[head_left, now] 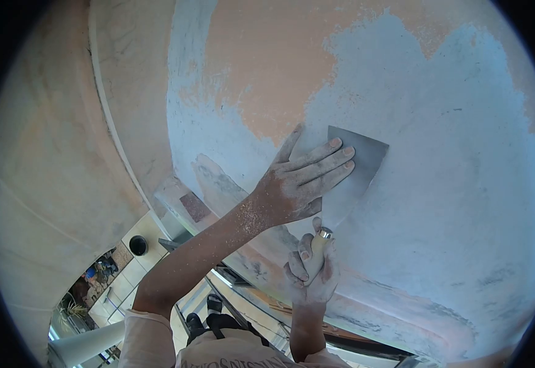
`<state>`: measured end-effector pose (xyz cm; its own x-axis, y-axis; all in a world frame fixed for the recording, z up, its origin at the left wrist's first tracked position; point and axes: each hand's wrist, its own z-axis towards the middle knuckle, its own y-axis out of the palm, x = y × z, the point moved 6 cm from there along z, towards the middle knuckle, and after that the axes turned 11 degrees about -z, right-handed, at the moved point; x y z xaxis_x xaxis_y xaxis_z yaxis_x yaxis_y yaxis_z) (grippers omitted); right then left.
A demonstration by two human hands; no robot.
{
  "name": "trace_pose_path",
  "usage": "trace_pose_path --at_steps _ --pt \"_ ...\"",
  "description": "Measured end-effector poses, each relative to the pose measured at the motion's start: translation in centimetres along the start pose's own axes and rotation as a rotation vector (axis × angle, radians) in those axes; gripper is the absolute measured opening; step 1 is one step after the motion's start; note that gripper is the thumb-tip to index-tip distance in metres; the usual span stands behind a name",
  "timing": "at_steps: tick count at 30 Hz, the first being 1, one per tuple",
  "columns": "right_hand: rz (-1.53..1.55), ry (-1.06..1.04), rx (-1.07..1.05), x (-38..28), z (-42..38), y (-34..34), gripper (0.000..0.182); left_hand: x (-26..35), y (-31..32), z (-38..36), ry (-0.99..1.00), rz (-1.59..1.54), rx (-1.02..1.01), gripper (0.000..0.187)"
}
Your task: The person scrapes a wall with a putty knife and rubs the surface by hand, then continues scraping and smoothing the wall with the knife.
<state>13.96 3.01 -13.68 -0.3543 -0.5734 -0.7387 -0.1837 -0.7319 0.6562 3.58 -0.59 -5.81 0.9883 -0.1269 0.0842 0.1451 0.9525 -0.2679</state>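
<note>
**Putty Knife Held Flat Against the Plastered Wall**

Nearest the camera, the right hand [311, 267] is clenched around the handle [318, 245] of a putty knife, directly below the blade [358, 161]. The grip is closed fully; the metal ferrule is seen just above the fingers. The left hand [301, 181] is laid flat, fingers spread, on the lower-left part of the blade; nothing is grasped by it, only pressure is applied. Both forearms are dusted with dried filler.

The blade is pressed against the wall [463, 184], with its upper edge free beyond the fingertips. Around the blade the wall is covered with pale grey-blue filler [451, 122]; above and left of the blade a bare peach patch [267, 67] remains.

Risks, as judged: if the blade is tilted onto one corner, the fresh coat could be gouged. Uneven palm pressure could leave ridges. The dusty handle could slip in the grip.

Limits of view: the blade's lower part is covered by the left hand, so any filler loaded on it cannot be told. The ground far below the blade is small and distorted. The frame edges are cut off by the lens.
</note>
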Motion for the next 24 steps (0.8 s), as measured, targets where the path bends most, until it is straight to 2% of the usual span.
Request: trace_pose_path --at_steps 2,5,8,11,14,17,20,23,24 --pt "0.019 0.008 -0.07 -1.0 1.0 0.8 0.042 -0.3 -0.5 1.0 -0.063 -0.054 0.072 0.046" --pt "0.019 0.01 0.005 -0.7 -0.2 0.3 0.042 -0.3 0.0 0.3 -0.092 -0.177 0.051 0.041" --pt "0.036 -0.012 0.021 -0.9 0.5 0.7 0.04 -0.5 -0.2 0.8 -0.024 -0.073 0.045 0.04" --pt "0.045 -0.004 0.031 -1.1 -0.1 0.9 0.041 -0.5 -0.7 1.5 -0.085 -0.048 0.064 0.04" --pt "0.027 -0.027 0.01 -1.3 -0.1 0.5 0.041 -0.2 -0.2 0.8 -0.061 -0.073 -0.019 0.042" --pt "0.043 -0.019 0.01 -1.3 0.5 1.6 0.041 -0.6 -0.8 1.8 -0.088 -0.044 0.084 0.046" --pt "0.072 -0.02 -0.003 -1.6 -0.1 1.4 0.041 -0.3 -0.9 1.6 -0.065 -0.119 0.043 0.047" --pt "0.056 -0.037 -0.031 -2.2 1.3 2.1 0.041 -0.8 -0.9 2.4 -0.025 -0.037 0.043 0.056" --pt "0.041 -0.039 -0.029 -2.5 1.5 2.4 0.042 -1.0 -1.0 2.5 -0.045 -0.042 0.072 0.05"
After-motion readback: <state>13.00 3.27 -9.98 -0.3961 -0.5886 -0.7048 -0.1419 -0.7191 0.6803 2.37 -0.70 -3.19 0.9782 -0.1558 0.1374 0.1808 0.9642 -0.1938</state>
